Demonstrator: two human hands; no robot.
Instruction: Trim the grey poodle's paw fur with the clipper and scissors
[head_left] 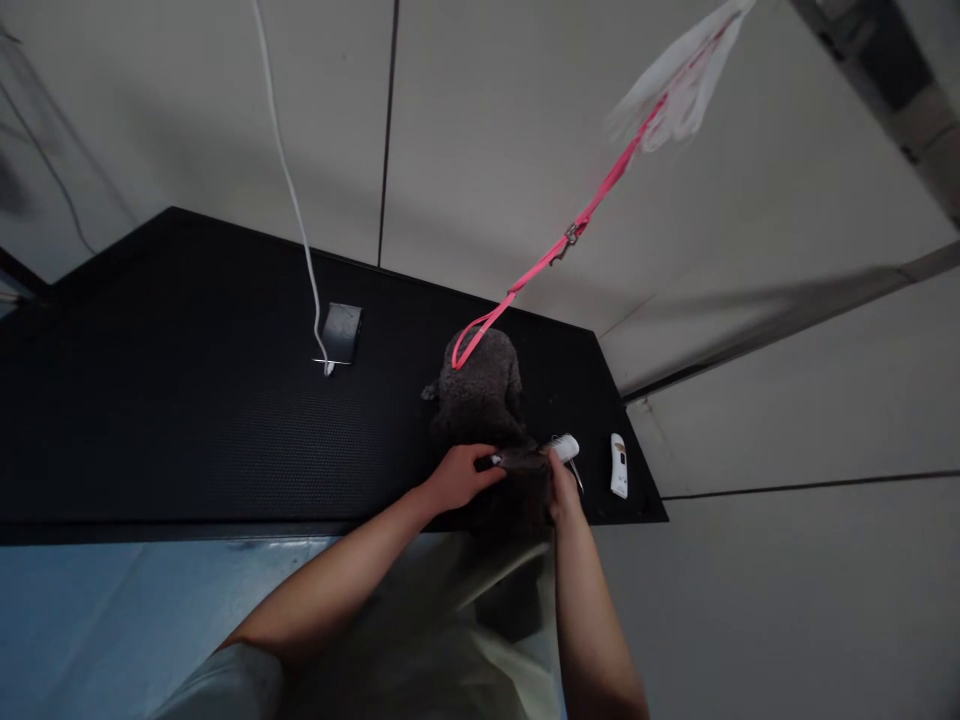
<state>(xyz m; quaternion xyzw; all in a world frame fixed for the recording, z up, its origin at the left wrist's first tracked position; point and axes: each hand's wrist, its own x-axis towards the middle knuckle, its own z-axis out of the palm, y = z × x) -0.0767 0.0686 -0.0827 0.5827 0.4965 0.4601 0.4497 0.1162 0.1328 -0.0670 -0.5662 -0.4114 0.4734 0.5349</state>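
Note:
A grey curly-haired dog (480,385) is on the black table, its back upward and its darker front part close to my body. My left hand (463,478) is closed at the left side of this dark fur, thumb and fingers pinching it. A small white bit shows by the left fingertips, too small to name. On the other side my right hand (561,486) also grips the dark fur, its fingers partly hidden. Just beyond the right hand lies a white-backed tool (566,447) with a thin metal part. A pink leash (540,265) slants down to a loop over the dog's back.
The black table (187,420) has a ridged mat surface and stands against pale wall panels. A phone (343,333) with a white cable (289,180) lies left of the dog. Near the right edge is a white handheld device (619,466). Whitish plastic (682,80) wraps the leash's top.

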